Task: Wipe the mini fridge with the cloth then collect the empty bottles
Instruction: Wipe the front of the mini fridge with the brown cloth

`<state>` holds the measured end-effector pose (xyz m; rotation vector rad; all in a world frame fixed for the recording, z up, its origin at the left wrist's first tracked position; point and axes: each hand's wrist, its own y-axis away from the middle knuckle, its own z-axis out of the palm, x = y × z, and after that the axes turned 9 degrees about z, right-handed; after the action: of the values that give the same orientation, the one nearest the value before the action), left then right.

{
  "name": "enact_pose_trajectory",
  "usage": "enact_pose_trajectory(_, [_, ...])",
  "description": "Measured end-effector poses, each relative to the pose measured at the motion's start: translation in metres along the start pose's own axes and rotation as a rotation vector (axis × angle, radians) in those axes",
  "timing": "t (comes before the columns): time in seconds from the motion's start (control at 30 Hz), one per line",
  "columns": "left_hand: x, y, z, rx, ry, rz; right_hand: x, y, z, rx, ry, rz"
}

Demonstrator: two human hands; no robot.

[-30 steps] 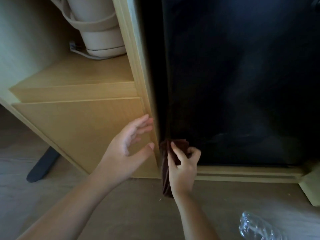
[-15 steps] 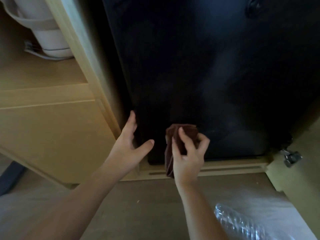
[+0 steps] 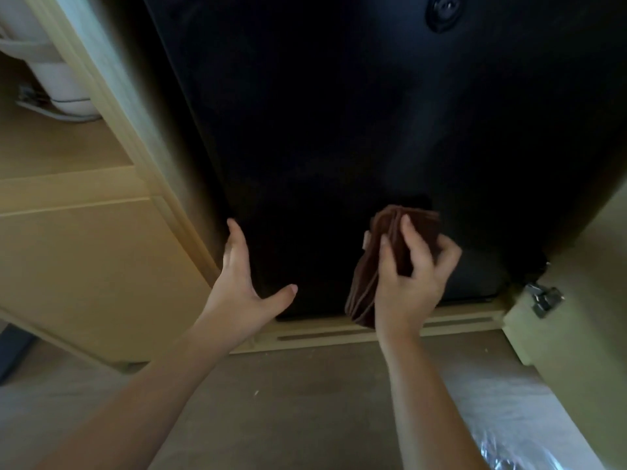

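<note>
Presently, the black mini fridge [image 3: 339, 130] fills the view from the centre to 12 o'clock, set inside a pale wooden cabinet frame [image 3: 112, 96]. A narrow dark gap is left between the fridge's left edge and the frame at 9 o'clock. At 3 o'clock the open cabinet door [image 3: 576, 266] stands close beside the fridge's lower right corner. Bare floor [image 3: 305, 401] lies open at 6 o'clock, below the slotted base rail [image 3: 322, 335].

One folded brown cloth [image 3: 364, 286] is held against the lower part of the fridge door, just right of centre. It is clamped by the right hand [image 3: 410, 279], whose fingers are curled over it. The left hand [image 3: 244, 283] is laid at the door's left edge at 8 o'clock, its fingers straight and together and its thumb spread wide.

Two hands, one cloth and one fridge are counted. One crumpled clear plastic bottle [image 3: 502, 449] is seen at 5 o'clock, one metal hinge [image 3: 544, 298] at 4 o'clock, one round lock [image 3: 442, 11] at 1 o'clock and one white appliance [image 3: 57, 83] at 10 o'clock.

Compared with half a second ago, the cloth and right hand have been carried rightward and slightly upward across the door, while the left hand has been kept at the left edge.
</note>
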<state>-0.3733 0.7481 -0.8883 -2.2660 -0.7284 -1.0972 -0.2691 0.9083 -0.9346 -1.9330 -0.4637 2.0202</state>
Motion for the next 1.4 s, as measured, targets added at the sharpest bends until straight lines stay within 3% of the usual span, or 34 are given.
enact_pose_trajectory(0.23, [0.0, 0.004, 0.002, -0.005, -0.037, 0.003, 0.041, 0.052, -0.015, -0.242, 0.072, 0.168])
enact_pose_trajectory(0.33, [-0.001, 0.008, 0.0, -0.017, -0.057, 0.009, 0.038, 0.039, -0.022, -0.175, 0.052, 0.198])
enact_pose_trajectory(0.47, [0.0, 0.008, -0.003, -0.024, -0.064, -0.01, 0.019, -0.008, -0.023, 0.034, -0.058, 0.257])
enact_pose_trajectory(0.57, [0.002, 0.008, -0.001, -0.023, -0.069, -0.008, 0.008, -0.014, -0.017, 0.068, -0.063, 0.186])
enact_pose_trajectory(0.73, [0.004, 0.008, -0.001, -0.023, -0.063, 0.002, 0.012, 0.042, 0.004, -0.17, 0.123, 0.084])
enact_pose_trajectory(0.87, [0.002, 0.008, -0.007, -0.044, -0.053, 0.009, 0.017, 0.057, 0.0, -0.323, 0.126, 0.055])
enact_pose_trajectory(0.93, [0.0, 0.009, -0.012, -0.075, -0.041, 0.016, 0.011, 0.048, -0.005, -0.297, 0.109, 0.088])
enact_pose_trajectory(1.03, [-0.003, 0.009, -0.014, -0.107, -0.027, 0.013, -0.011, 0.012, -0.007, -0.074, 0.013, 0.159])
enact_pose_trajectory(1.13, [-0.004, 0.01, -0.015, -0.118, -0.018, 0.017, -0.045, -0.031, -0.002, 0.098, -0.044, 0.029])
enact_pose_trajectory(1.23, [-0.002, 0.011, -0.016, -0.122, -0.023, 0.014, -0.057, -0.033, 0.012, 0.149, 0.055, -0.089])
enact_pose_trajectory(1.3, [-0.001, 0.011, -0.015, -0.118, -0.03, 0.02, -0.049, -0.009, 0.02, 0.088, 0.121, -0.142])
enact_pose_trajectory(1.4, [0.0, 0.01, -0.013, -0.109, -0.062, 0.03, -0.025, 0.038, 0.028, -0.177, 0.273, -0.257])
